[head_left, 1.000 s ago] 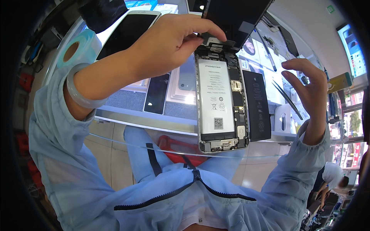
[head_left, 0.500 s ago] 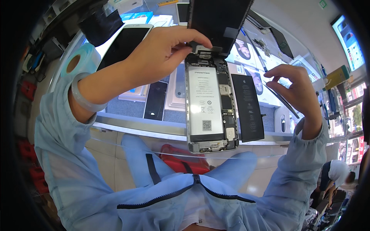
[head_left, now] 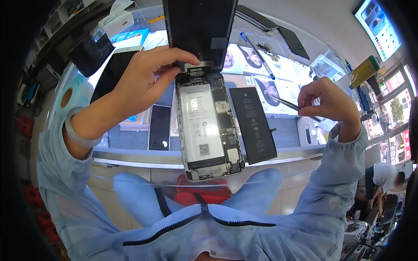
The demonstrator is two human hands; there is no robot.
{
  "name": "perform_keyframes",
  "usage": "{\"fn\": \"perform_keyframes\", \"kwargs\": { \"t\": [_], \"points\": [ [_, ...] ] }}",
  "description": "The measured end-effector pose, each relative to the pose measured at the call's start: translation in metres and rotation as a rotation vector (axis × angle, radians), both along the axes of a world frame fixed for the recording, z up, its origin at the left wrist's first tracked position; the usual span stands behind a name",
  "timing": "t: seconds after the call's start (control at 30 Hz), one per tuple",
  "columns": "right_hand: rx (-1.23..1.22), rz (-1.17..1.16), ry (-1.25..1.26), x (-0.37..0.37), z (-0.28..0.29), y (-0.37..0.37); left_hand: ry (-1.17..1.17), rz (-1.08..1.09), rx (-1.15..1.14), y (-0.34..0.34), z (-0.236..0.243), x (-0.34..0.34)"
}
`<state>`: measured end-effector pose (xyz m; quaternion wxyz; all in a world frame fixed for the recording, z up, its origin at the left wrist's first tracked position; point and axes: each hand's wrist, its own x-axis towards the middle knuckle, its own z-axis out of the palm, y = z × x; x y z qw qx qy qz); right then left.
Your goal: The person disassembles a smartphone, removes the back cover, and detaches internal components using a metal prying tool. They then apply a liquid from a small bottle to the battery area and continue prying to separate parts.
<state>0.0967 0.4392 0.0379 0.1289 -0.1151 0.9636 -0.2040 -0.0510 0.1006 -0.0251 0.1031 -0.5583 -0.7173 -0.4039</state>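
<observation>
My left hand point(head_left: 150, 76) grips the lifted screen assembly point(head_left: 198, 30) at the top of an opened phone point(head_left: 226, 113); its bracket lies under my fingers. A white battery point(head_left: 197, 117) sits in the phone's body, and a loose black battery point(head_left: 252, 124) lies alongside on the right. My right hand point(head_left: 324, 102) is closed around dark tweezers point(head_left: 285, 102), which point left toward the phone from over the printed sheets. A pen point(head_left: 259, 56) lies behind them. A white phone point(head_left: 112, 74) is behind my left hand, and a smaller dark phone point(head_left: 159, 128) lies left of the opened one.
The glass counter point(head_left: 130, 156) also holds a tape roll point(head_left: 67, 98), a black bag point(head_left: 87, 56), a white device point(head_left: 307, 132), scattered small parts point(head_left: 267, 52) and a green-yellow container point(head_left: 361, 74). A person point(head_left: 379, 182) bends at the far right. A red object point(head_left: 202, 189) is below the glass.
My left hand and the screen assembly have shifted left and toward me. My right hand has moved left and down, closing on the tweezers that lay on the counter.
</observation>
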Motion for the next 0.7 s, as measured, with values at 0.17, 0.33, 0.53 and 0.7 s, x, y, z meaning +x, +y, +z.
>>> {"fn": "perform_keyframes", "kwargs": {
  "t": [0.17,0.33,0.53,0.7],
  "points": [
    [-0.26,-0.042,0.132,0.004,-0.006,-0.002,-0.017,0.016,-0.124,-0.006,0.004,-0.001],
    [-0.564,0.259,0.257,0.009,-0.017,-0.041,-0.003,0.029,-0.107,-0.004,0.001,0.0],
    [-0.287,0.374,0.259,0.014,-0.022,-0.073,0.036,0.031,-0.086,-0.007,-0.002,-0.002],
    [-0.184,0.317,0.421,0.01,-0.017,-0.061,-0.065,0.034,-0.102,-0.011,-0.004,-0.007]
  ]
}}
